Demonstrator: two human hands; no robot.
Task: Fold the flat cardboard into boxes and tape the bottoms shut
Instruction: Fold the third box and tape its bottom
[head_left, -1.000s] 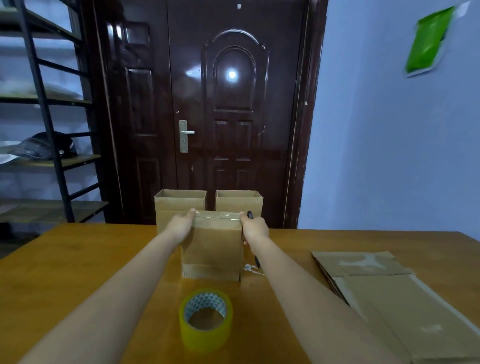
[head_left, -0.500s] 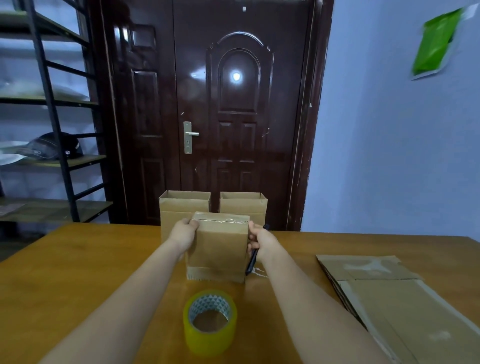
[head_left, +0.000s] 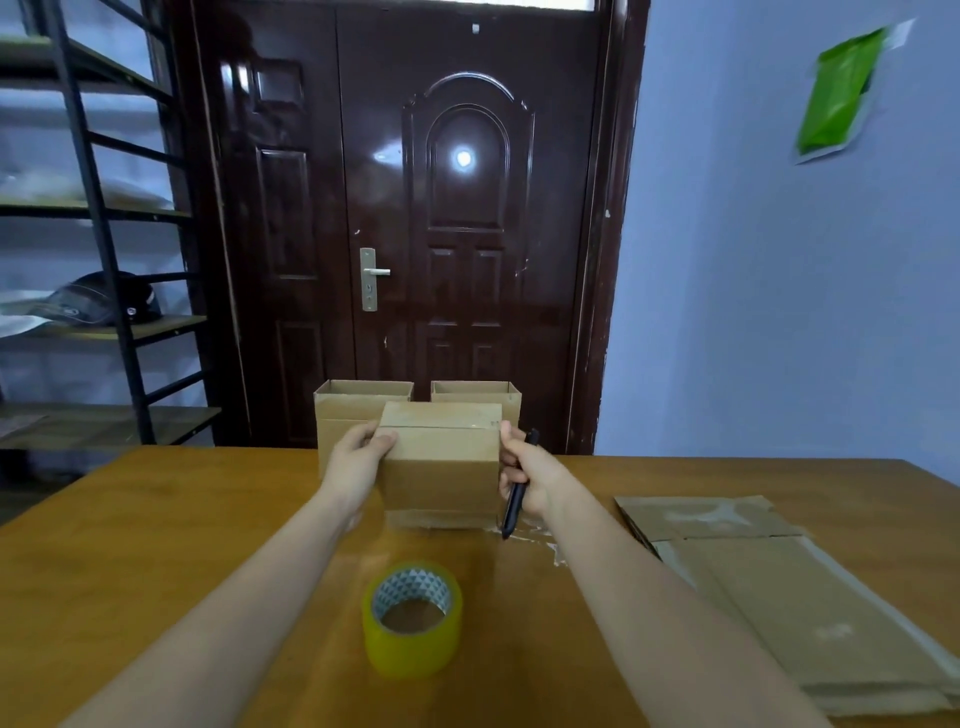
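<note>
A brown cardboard box (head_left: 441, 467) stands on the wooden table (head_left: 156, 519) with its taped bottom facing up, tilted a little toward me. My left hand (head_left: 358, 457) grips its upper left edge. My right hand (head_left: 524, 473) holds a black pen-shaped cutter (head_left: 515, 499) and touches the box's right side with its fingertips. A roll of yellow tape (head_left: 413, 618) lies flat on the table in front of the box. A stack of flat cardboard (head_left: 779, 587) lies at the right.
Two finished open-topped boxes, one at the left (head_left: 358, 410) and one at the right (head_left: 480, 395), stand behind the held box at the table's far edge. Bits of clear tape (head_left: 540, 540) lie beside the box. A dark door and a metal shelf (head_left: 104, 260) are beyond.
Both hands have drawn the box nearer and tipped its top toward me. The cutter in my right hand has swung down to point at the table.
</note>
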